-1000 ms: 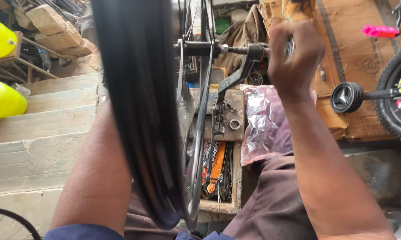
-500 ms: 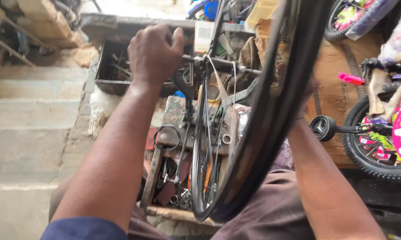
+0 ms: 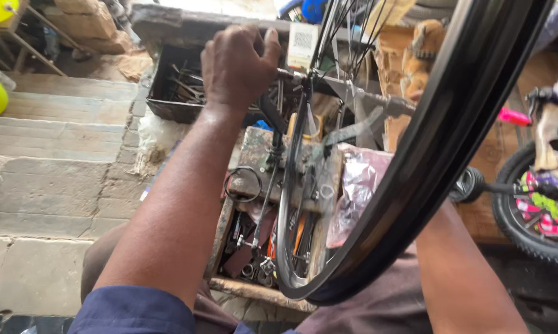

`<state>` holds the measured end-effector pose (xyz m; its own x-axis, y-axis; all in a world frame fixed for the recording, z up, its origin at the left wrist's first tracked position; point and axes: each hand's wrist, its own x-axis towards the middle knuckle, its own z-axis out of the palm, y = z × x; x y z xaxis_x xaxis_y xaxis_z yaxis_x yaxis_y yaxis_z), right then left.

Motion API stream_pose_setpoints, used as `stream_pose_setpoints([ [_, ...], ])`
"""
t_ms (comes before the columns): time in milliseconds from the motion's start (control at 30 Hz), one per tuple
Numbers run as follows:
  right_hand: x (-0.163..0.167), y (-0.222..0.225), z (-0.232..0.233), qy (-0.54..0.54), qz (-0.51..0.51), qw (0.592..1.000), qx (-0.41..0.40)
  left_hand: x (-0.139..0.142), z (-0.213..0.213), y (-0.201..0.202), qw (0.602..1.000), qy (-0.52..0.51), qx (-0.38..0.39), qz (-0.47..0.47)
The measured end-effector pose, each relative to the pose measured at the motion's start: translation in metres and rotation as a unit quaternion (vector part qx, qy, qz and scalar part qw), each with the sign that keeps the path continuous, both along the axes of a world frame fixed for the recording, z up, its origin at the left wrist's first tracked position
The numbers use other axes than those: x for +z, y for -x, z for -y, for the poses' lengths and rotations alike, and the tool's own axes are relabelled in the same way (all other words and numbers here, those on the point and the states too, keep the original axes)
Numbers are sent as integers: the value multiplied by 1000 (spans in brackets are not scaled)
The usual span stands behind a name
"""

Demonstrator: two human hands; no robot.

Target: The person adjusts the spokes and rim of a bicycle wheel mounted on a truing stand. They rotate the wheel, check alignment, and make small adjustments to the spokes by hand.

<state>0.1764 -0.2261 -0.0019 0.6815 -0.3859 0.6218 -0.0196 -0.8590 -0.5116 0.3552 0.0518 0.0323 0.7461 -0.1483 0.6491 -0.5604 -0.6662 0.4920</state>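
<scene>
Stone steps, wooden toolbox (image 3: 254,154) below; left hand (image 3: 235,65) clamped on black-tyred spoked bicycle wheel (image 3: 427,148) axle; right hand hidden, grip untellable.

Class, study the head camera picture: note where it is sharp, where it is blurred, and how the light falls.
Head view: even daylight, no hard shadows; the black tyre close to the lens is soft and bowed; the left hand and stone steps are fairly sharp; the spokes smear; the right hand is hidden.
</scene>
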Motion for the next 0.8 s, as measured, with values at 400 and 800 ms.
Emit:
stream_pose_setpoints([
  [400,5,12,-9,-5,-11,1000,-5,-7,4,3,1000,-4,-13,-23],
  [800,25,0,-13,-18,-4,999,-29,-2,-6,-3,996,2,-18,-82],
])
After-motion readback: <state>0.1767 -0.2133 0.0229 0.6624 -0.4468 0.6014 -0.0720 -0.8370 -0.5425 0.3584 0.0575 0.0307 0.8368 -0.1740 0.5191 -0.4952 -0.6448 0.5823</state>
